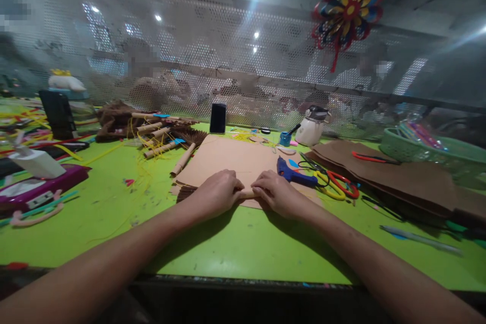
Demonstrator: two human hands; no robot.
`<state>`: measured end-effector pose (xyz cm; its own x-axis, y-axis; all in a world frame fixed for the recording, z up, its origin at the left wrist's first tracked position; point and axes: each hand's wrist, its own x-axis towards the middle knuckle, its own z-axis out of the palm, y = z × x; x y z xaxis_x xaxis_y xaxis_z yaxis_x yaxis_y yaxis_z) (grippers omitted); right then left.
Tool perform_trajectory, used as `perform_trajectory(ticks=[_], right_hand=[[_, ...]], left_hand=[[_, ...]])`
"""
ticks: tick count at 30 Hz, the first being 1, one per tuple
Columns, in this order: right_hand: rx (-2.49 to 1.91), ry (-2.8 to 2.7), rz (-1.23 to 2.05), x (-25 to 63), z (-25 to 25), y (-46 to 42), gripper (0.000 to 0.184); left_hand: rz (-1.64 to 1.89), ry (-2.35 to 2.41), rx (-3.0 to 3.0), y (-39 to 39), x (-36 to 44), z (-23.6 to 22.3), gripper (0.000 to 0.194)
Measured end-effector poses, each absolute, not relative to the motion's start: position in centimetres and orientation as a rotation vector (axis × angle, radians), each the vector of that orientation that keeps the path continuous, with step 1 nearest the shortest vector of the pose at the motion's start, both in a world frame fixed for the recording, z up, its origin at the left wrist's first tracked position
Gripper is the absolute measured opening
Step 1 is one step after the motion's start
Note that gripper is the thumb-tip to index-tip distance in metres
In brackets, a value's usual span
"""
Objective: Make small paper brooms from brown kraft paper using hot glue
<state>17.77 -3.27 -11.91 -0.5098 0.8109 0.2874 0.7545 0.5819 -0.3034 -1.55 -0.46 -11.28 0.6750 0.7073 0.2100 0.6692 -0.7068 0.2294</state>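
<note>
A sheet of brown kraft paper (pixel 231 154) lies on the green table in front of me. Its near edge is rolled into a thin tube (pixel 247 194), which shows between my hands. My left hand (pixel 222 187) pinches the roll from the left, fingers curled over it. From the right, my right hand (pixel 275 191) grips the same roll with thumb and fingertips. Pleated brown paper (pixel 186 193) sticks out beside my left wrist. Just right of my right hand rests a blue glue gun (pixel 296 173).
Finished paper rolls (pixel 163 131) with yellow strings lie at the back left. A phone (pixel 217 118) stands upright behind the sheet. Red-and-yellow-handled scissors (pixel 343 185), stacked brown paper (pixel 379 177) and a green basket (pixel 402 144) are to the right. A purple power strip (pixel 72 176) sits left.
</note>
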Motion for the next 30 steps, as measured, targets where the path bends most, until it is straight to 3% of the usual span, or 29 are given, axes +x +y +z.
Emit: perform_trajectory(ticks=[8, 17, 23, 30], right_hand=[[-1.187, -2.460, 0.328, 18.4, -11.4, -3.0, 0.025], [-1.190, -2.485, 0.428, 18.6, -10.2, -3.7, 0.026], [-1.225, -2.436, 0.534, 18.6, -10.2, -3.7, 0.026], [-1.226, -2.441, 0.442, 18.6, -10.2, -3.6, 0.026]], left_hand=[[0.498, 1.086, 2.755, -0.8, -1.4, -11.3, 0.056], [0.441, 1.170, 2.738, -1.1, -1.3, -11.1, 0.036], [0.409, 1.145, 2.610, -1.4, -1.3, -10.5, 0.048], [0.385, 1.082, 2.547, -0.9, -1.5, -10.7, 0.046]])
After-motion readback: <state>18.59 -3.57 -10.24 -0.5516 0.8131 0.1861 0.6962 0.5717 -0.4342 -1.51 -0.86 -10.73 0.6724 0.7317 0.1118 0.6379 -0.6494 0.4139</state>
